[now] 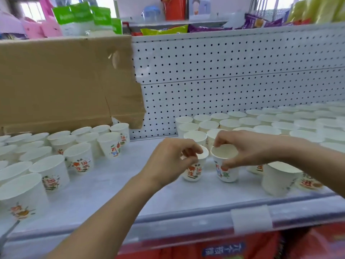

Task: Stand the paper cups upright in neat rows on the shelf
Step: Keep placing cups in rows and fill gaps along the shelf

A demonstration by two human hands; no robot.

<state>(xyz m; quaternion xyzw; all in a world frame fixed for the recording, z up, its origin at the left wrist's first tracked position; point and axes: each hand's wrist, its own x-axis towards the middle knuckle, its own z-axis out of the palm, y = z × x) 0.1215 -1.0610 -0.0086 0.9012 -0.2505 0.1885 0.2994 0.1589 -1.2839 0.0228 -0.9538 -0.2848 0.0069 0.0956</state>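
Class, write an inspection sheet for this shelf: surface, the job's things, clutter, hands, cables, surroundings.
Surface: white shelf, with a bare strip down the middle.
Job's things: paper cups stand upright in rows, a left group and a right group. Two more printed cups are in hand at the bare strip, the left cup and the right cup, both upright.
Clutter: cardboard box behind the left group.
Hands: left hand grips the left cup's rim; right hand pinches the right cup's rim.
Cables: nothing seen.
Surroundings: perforated back panel; snack packets above; red packaging below.
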